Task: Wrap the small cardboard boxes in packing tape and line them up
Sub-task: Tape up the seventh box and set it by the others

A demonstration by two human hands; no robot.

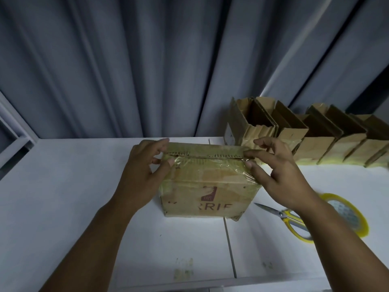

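Lying nearest, yellow-handled steel scissors (282, 214) and a yellow packing-tape roll (346, 212) sit by the right forearm. Beyond, mid-table, the brown taped cardboard box (206, 186) runs left-to-right. The left hand (141, 173) grips its left top corner and the right hand (280, 175) pinches the seam's right end. The row of open brown cardboard boxes (315, 142) stands far right, on the right hand's side.

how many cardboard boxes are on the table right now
6 visible: a taped box at centre, held by the left hand and right hand, plus five open boxes in a row at back right. The row leaves the frame, so more may be hidden.
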